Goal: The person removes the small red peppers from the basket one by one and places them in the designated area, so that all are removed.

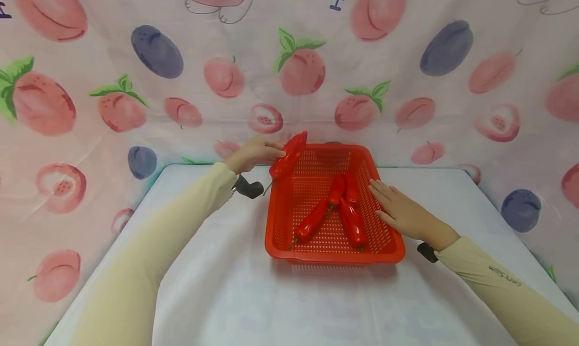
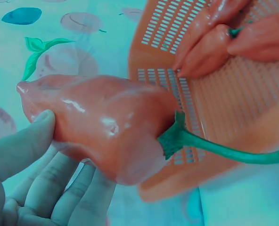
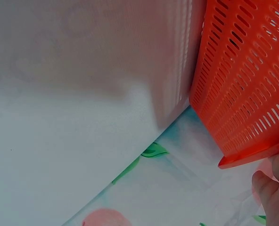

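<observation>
Two cream sleeves (image 1: 131,265) fill the lower corners, one lettered illegibly; backdrop (image 1: 253,49) reads "Ha". Left hand (image 1: 254,154) grips one pepper (image 1: 289,157), mid-frame; straight-fingered right hand (image 1: 404,211) lies at the basket (image 1: 334,256), four peppers (image 1: 354,224) inside.

I receive the head view bright and evenly lit, with soft shadows below the basket (image 1: 334,258) on the bench (image 1: 217,285). In the left wrist view the colours are shifted to teal; small white glare lies on the pepper (image 2: 97,125), and the basket's near edge is blurred. The right wrist view is dimmer, its upper part greyish.
</observation>
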Motion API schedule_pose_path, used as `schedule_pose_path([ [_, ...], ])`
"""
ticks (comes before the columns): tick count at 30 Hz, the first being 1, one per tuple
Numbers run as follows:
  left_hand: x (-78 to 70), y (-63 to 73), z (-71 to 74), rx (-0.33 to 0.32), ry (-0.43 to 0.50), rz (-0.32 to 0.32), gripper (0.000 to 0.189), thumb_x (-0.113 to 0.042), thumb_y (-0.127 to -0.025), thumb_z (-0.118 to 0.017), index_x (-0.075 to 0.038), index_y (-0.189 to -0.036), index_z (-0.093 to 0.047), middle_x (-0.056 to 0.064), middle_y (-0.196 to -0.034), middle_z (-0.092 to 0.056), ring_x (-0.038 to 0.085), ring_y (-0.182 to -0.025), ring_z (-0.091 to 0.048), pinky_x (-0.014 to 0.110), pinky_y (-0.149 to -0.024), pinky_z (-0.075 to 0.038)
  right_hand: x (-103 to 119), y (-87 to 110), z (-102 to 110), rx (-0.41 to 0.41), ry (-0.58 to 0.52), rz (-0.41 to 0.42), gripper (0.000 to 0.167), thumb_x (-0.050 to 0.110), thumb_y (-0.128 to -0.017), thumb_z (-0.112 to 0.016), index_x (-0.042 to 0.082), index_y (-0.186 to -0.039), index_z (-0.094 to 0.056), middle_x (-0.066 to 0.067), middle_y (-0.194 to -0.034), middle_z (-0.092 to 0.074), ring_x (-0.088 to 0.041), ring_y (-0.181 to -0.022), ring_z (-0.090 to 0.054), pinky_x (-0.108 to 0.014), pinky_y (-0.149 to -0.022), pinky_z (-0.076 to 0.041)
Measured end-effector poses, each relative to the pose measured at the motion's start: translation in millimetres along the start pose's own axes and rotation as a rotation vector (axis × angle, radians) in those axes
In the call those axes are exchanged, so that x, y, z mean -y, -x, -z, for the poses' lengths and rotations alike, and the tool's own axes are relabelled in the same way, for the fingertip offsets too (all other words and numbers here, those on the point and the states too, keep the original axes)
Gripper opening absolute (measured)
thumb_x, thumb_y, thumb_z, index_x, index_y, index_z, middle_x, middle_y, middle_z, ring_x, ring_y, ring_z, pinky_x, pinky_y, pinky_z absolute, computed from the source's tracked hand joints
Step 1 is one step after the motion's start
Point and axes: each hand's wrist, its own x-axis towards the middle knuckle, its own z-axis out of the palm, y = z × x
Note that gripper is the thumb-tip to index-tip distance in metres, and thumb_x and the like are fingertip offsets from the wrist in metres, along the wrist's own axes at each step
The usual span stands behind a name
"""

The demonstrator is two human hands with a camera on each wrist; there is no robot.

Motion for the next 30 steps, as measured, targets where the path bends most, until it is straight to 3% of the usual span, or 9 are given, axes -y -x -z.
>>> schedule_pose_path([
  [5,7.8,19.0,19.7,0.030,-0.088,0.000,0.035,-0.018,-0.093,-0.058,0.001,-0.121,-0.060,0.015,-0.111,-0.067,0.027,-0.104,-0.065,0.041,-0.099,-0.048,1,-1.0,-1,0.004,-0.001,-0.005,0.061,0.024,-0.096,-0.046,-0.005,-0.146,-0.024,-0.021,-0.155,-0.018,-0.039,-0.142,-0.019,-0.056,-0.114,-0.020],
  [10,13.6,35.6,39.2,-0.008,-0.112,0.027,0.036,-0.020,-0.092,-0.059,0.001,-0.122,-0.059,0.010,-0.100,-0.069,0.022,-0.094,-0.066,0.043,-0.098,-0.049,1,-1.0,1,-0.001,-0.010,-0.007,0.061,0.023,-0.096,-0.046,-0.006,-0.145,-0.024,-0.022,-0.155,-0.018,-0.039,-0.142,-0.020,-0.057,-0.114,-0.020],
  [17,28.3,44.6,59.3,-0.076,-0.123,0.075,0.039,-0.020,-0.092,-0.059,0.002,-0.125,-0.056,0.019,-0.115,-0.061,0.029,-0.101,-0.062,0.045,-0.098,-0.049,-4,1.6,-2,-0.014,-0.033,-0.009,0.062,0.024,-0.096,-0.046,-0.004,-0.146,-0.023,-0.020,-0.156,-0.017,-0.037,-0.143,-0.018,-0.043,-0.121,-0.009],
  [20,36.9,48.2,64.9,-0.095,-0.116,0.107,0.041,-0.020,-0.091,-0.060,0.001,-0.127,-0.055,0.020,-0.120,-0.058,0.031,-0.106,-0.059,0.044,-0.097,-0.049,-4,1.5,-3,-0.024,-0.026,-0.004,0.062,0.024,-0.096,-0.046,-0.004,-0.146,-0.023,-0.020,-0.155,-0.018,-0.037,-0.143,-0.019,-0.043,-0.121,-0.010],
  [24,51.6,54.6,73.1,-0.102,-0.114,0.158,0.045,-0.023,-0.091,-0.060,0.001,-0.129,-0.053,0.021,-0.122,-0.057,0.033,-0.109,-0.058,0.044,-0.098,-0.049,-3,0.9,-2,-0.034,-0.028,0.013,0.061,0.023,-0.096,-0.047,-0.005,-0.146,-0.024,-0.021,-0.155,-0.019,-0.037,-0.142,-0.020,-0.047,-0.119,-0.014],
  [30,79.1,65.8,86.3,-0.090,-0.111,0.201,0.048,-0.024,-0.093,-0.059,0.004,-0.131,-0.050,0.024,-0.122,-0.057,0.029,-0.103,-0.063,0.042,-0.098,-0.048,-3,0.1,-4,-0.024,-0.035,0.009,0.062,0.025,-0.097,-0.046,-0.004,-0.146,-0.022,-0.020,-0.155,-0.017,-0.036,-0.143,-0.018,-0.039,-0.121,-0.006],
])
